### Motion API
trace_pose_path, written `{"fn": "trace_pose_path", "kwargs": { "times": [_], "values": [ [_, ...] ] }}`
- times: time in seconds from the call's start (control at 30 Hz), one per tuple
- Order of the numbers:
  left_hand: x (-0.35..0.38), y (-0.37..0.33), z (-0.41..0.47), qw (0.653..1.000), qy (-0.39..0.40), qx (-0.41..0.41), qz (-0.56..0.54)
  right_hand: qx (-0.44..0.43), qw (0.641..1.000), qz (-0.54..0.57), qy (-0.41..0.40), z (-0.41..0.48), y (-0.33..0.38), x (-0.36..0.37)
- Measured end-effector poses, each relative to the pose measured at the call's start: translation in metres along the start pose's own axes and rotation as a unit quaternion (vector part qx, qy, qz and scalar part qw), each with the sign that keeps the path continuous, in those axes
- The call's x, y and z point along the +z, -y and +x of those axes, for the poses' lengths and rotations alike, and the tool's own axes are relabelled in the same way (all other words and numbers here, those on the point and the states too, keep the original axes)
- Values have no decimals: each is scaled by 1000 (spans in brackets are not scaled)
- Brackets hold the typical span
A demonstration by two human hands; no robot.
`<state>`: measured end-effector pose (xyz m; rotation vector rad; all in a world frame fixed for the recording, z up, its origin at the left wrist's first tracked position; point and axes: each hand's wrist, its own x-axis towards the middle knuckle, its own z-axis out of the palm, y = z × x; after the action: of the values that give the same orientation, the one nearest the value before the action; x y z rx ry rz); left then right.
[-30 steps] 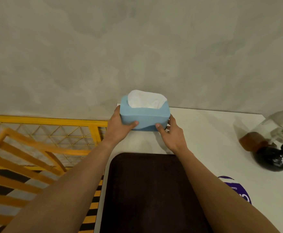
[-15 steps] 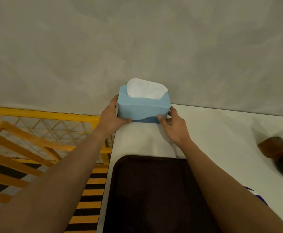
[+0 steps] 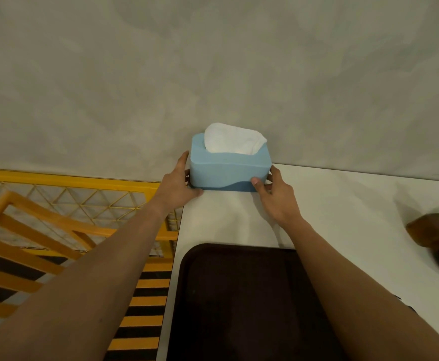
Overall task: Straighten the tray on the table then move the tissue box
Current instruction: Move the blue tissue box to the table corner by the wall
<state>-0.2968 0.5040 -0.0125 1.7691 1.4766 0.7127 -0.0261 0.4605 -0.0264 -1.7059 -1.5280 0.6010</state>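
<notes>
Hands, left (image 3: 176,183) and right (image 3: 275,195), grip tissue box (image 3: 228,171); tray (image 3: 239,295) nearer, wall (image 3: 213,74) behind.

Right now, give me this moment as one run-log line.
step: move tissue box | tissue box: far left table corner, by wall | left hand: gripping left end | right hand: gripping right end | tray: nearer, apart from box

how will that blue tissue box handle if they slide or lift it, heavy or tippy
The tissue box is probably light: tissue puffs from its top. It looks low and wide, so it should slide rather than tip. The left hand and right hand clasp its ends, so it seems stiff enough to hold.
</notes>
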Motion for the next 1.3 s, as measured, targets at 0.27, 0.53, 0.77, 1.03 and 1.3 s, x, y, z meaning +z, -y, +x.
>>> {"fn": "trace_pose_path", "kwargs": {
  "times": [0.27,0.53,0.77,1.03,1.3],
  "values": [
    [2,0,1,999,-23,-32,12,-8,1000,-14,-3,-3,2,2],
    [2,-1,3,998,-27,-48,11,-22,998,-52,-14,-3,2,6],
    [3,1,5,999,-25,-45,12,-34,997,-67,-18,-3,-5,9],
    [7,1,6,998,-29,-48,9,-27,998,-59,-22,0,-5,11],
    [5,0,8,998,-21,-58,5,-3,997,-71,12,4,-4,6]
  ]
}}
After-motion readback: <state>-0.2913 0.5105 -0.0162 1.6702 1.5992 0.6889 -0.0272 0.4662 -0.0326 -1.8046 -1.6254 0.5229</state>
